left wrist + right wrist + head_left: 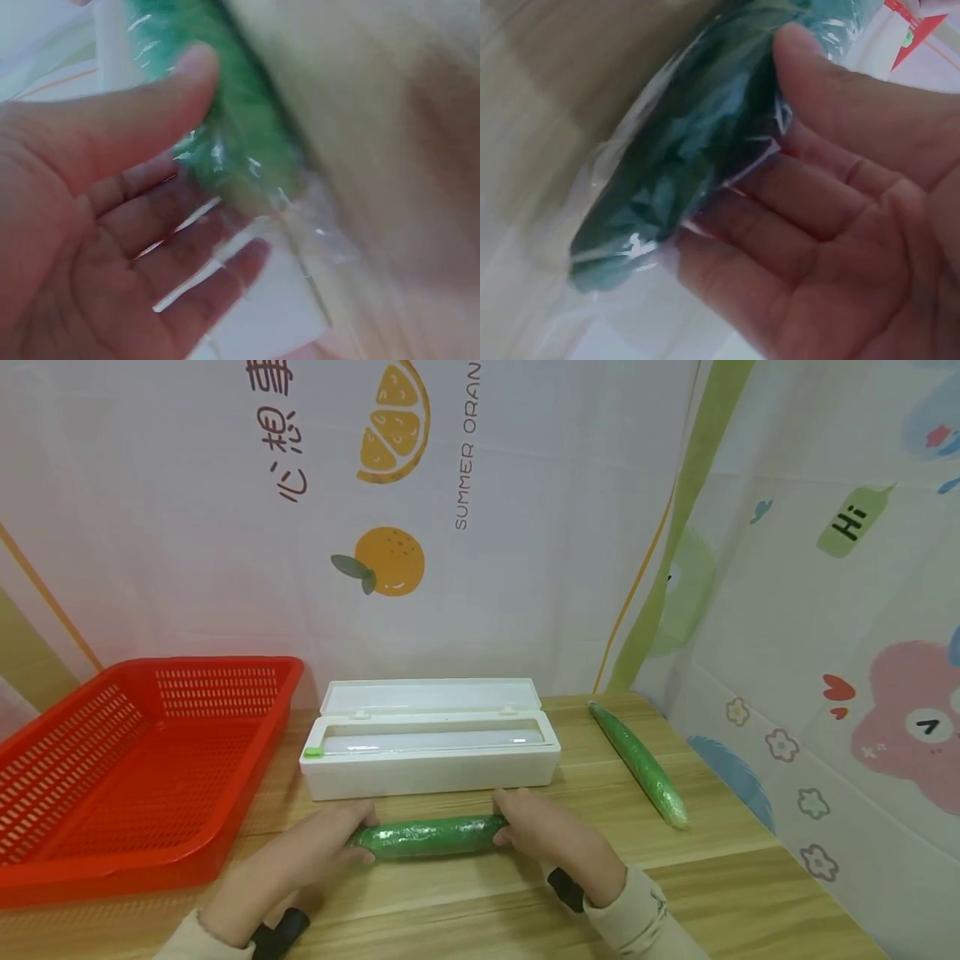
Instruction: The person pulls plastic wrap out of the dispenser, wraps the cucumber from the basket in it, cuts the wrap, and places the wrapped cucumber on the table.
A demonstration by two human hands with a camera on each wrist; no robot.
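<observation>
A green cucumber [431, 837] in clear plastic wrap lies crosswise between the two hands, low over the wooden table. My left hand [322, 843] holds its left end; in the left wrist view the thumb presses on the cucumber [247, 127], with fingers beneath and a loose flap of wrap [330, 232] past the tip. At the other end my right hand [551, 835] grips it between thumb and fingers. The right wrist view shows wrap standing off the cucumber's [697, 127] darker end. Right behind it stands a white cling film box [431, 777], lid raised, with a film roll [435, 742] inside.
On the left sits a red plastic basket [217, 827] with slotted walls. Another wrapped cucumber [637, 762] lies slantwise on the table [712, 893] at the right. Printed cloth [525, 593] hangs behind the table and along its right side.
</observation>
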